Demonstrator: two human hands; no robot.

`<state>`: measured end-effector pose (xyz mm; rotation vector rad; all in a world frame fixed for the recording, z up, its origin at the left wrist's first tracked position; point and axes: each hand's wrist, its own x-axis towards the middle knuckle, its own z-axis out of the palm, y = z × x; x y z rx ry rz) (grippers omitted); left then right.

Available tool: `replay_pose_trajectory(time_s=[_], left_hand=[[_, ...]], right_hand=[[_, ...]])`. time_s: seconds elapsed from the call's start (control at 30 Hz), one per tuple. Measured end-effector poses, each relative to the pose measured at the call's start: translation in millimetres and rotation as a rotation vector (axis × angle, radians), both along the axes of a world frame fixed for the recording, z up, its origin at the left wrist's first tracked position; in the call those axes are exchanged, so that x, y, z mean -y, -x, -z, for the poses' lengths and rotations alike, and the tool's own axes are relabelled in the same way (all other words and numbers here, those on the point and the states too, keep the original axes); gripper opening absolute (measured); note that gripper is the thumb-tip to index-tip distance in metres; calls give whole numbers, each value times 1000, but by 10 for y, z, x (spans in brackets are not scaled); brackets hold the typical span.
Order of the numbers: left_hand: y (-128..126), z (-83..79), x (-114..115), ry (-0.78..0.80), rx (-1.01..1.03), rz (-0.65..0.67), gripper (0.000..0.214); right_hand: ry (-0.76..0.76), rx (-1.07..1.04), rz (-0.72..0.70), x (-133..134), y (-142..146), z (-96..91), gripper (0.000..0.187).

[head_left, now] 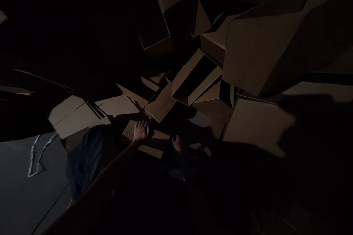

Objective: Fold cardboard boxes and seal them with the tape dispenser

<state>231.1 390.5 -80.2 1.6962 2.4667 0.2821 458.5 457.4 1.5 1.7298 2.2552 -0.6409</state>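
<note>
Head view: the left hand [141, 131], fingers spread, is pressing a flat cardboard piece [153, 142] at the pile's foot; the state of the right hand [178, 144] fingers cannot be told. Leaning boxes [259, 51] above are threatening to slide onto both hands in this darkness.

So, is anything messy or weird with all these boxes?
Yes. The cardboard boxes lie in a jumbled heap, tipped at all angles, some open, some flattened. The left hand rests flat on a flattened piece, the right hand beside it. A loose strap lies crumpled on the floor at the left.
</note>
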Motion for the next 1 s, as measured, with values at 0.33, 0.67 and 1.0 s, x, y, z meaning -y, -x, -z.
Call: replay_pose_trajectory(time_s=[0.33, 0.67, 1.0], left_hand=[[3, 68, -16, 3, 18, -4, 40], [54, 101, 137, 8, 114, 32, 35], [752, 53, 322, -329, 601, -239, 39]], right_hand=[[-185, -245, -121, -515, 1188, -548, 49], [-387, -267, -230, -230, 1324, -120, 55], [-688, -692, -104, -280, 572, -776, 58]])
